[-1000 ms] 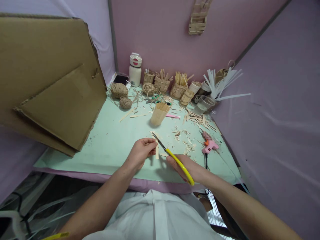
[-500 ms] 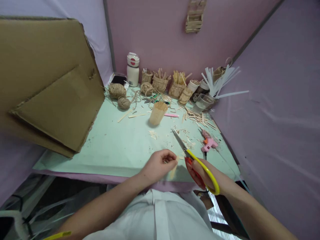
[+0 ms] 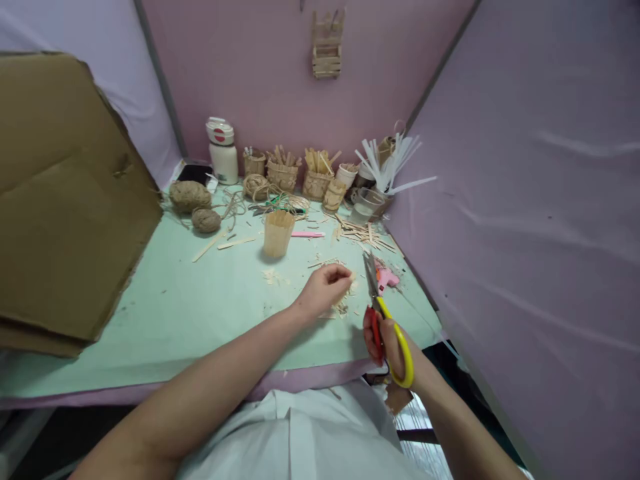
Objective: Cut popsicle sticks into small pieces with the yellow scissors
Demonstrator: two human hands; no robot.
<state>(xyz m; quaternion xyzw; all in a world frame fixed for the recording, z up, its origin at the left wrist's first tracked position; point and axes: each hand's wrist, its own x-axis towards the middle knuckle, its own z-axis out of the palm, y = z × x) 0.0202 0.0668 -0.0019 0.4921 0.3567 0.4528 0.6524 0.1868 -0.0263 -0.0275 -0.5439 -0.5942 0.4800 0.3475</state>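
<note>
My left hand (image 3: 327, 288) is over the middle of the table, thumb and fingers pinched together. At its fingertips shows a small pale bit of the wooden strip (image 3: 353, 276); most of it is hidden or blends with the scraps. My right hand (image 3: 387, 341) grips scissors (image 3: 406, 353) with one yellow and one red handle. Their blades point away from me, a little apart, just right of my left hand, with nothing between them. Pale wood shavings (image 3: 342, 309) lie under my left hand. Beyond it stands a cup-shaped holder of wooden sticks (image 3: 279, 235).
A pink glue gun (image 3: 387, 277) lies just behind the scissor blades. Loose sticks (image 3: 363, 232), twine balls (image 3: 190, 197), a pink pen (image 3: 307, 235) and filled stick holders (image 3: 316, 183) are farther back. Large cardboard (image 3: 65, 200) stands at the left; a wall closes the right side.
My left hand has moved forward over the shavings, and the strip shows less. The scissors have turned more upright, pointing forward beside the glue gun. The view has swung to the right.
</note>
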